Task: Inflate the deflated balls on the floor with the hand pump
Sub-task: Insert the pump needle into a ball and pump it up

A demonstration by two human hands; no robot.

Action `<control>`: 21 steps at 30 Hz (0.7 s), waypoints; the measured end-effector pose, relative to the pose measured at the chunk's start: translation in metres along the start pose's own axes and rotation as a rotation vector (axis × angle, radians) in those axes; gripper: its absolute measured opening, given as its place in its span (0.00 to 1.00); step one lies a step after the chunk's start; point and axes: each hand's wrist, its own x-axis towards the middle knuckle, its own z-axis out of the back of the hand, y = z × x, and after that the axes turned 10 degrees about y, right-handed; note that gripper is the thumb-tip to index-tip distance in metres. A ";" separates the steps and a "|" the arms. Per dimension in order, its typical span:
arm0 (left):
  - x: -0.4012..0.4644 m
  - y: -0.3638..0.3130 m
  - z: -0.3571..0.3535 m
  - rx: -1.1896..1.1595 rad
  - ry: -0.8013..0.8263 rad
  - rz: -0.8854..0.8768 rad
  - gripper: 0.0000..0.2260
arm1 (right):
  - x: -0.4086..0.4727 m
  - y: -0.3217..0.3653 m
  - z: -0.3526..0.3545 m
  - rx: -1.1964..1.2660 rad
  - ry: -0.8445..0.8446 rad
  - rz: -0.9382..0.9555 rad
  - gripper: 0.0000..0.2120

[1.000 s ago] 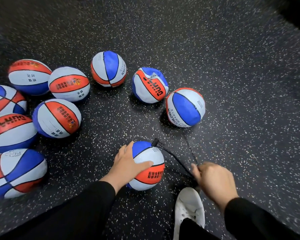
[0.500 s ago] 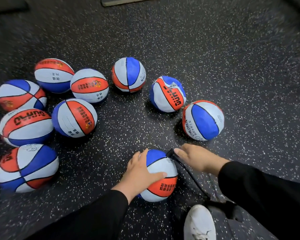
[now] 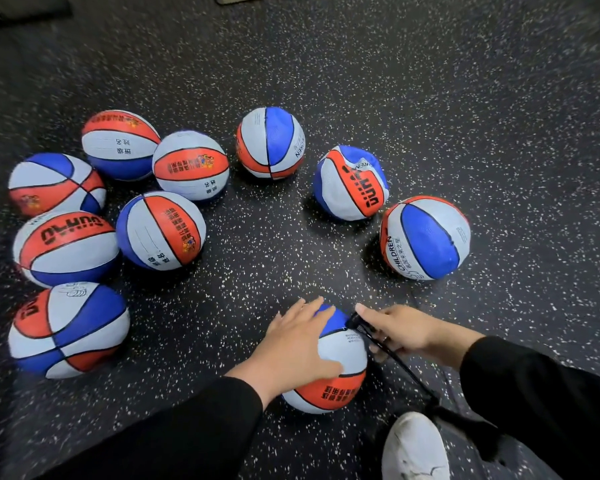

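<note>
Since half a second ago, we are keeping our left hand (image 3: 297, 344) spread flat, fingers straight, on the near ball (image 3: 329, 372), while our right hand (image 3: 400, 329) is now pinching the black hose (image 3: 395, 362) at its nozzle against that ball's upper right side. The ball is showing blue, white and orange panels. The hose is running from the ball diagonally down and right, toward the white shoe (image 3: 414, 448). Nine other balls are lying beyond the near ball, on the speckled floor (image 3: 430, 81).
</note>
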 end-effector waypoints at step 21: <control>0.015 -0.016 -0.011 0.095 -0.101 0.012 0.37 | -0.015 0.028 0.008 0.066 -0.372 0.136 0.09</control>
